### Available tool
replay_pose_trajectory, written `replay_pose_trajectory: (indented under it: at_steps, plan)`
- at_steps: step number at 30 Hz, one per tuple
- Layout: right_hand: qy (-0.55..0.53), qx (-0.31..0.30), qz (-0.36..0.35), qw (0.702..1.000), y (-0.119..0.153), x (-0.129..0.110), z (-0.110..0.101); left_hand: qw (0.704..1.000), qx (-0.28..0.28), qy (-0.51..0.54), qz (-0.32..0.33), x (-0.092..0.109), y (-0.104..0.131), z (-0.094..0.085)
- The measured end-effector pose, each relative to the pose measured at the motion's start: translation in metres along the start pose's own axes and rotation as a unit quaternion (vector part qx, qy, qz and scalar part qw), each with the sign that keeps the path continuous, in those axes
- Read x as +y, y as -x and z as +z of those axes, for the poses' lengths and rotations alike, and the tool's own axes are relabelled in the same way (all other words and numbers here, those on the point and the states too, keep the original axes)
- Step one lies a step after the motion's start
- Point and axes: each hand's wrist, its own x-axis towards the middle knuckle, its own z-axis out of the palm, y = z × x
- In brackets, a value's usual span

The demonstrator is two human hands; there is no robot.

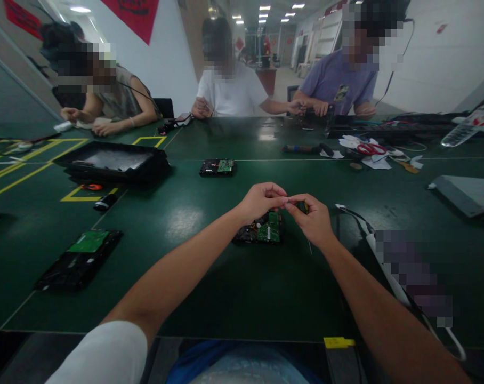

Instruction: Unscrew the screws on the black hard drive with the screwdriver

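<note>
In front of me, my left hand (261, 202) and my right hand (312, 216) meet fingertip to fingertip, both pinched. Whatever sits between the fingertips is too small to make out. A thin tool with a yellow and dark handle (303, 207), apparently a screwdriver, is tucked in my right hand, its slim shaft pointing down. Just below the hands lies a black device with a green circuit board (269, 230), partly covered by my left hand. Two similar devices rest on the table, one farther back (218, 167) and one at the left (80, 258).
A black tray (114, 160) stands at the left on the green table (234, 298). A power strip (389, 272) and a grey box (466, 194) lie at the right. Red scissors (372, 149), paper scraps and a plastic bottle (468, 127) are farther back. Three people sit opposite.
</note>
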Motion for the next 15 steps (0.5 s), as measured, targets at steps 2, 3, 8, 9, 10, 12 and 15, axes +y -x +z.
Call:
replay_pose_trajectory:
  at_steps: [2,3,8,9,10,12,15]
  plan:
    - [0.019,0.013,-0.019,1.000,0.000,-0.001,0.001,1.000,0.019,0.009,-0.006,0.001,0.004,0.002]
    - [0.025,0.019,-0.024,0.999,0.001,-0.001,0.001,1.000,0.027,0.009,-0.007,0.002,0.005,0.003]
    - [0.062,0.011,-0.042,0.997,0.003,-0.003,0.003,0.997,0.050,-0.047,-0.036,0.011,0.012,0.007]
    - [0.070,0.001,-0.045,0.997,0.004,-0.002,0.003,0.995,0.048,-0.073,-0.044,0.013,0.014,0.007]
    - [0.077,-0.006,-0.047,0.996,0.004,-0.002,0.003,0.992,0.044,-0.105,-0.048,0.014,0.016,0.008]
    - [0.090,-0.017,-0.051,0.995,0.003,0.000,0.003,0.984,0.027,-0.171,-0.041,0.016,0.019,0.007]
    - [0.109,-0.030,-0.049,0.992,0.002,0.002,0.003,0.963,0.004,-0.267,0.020,0.015,0.027,0.004]
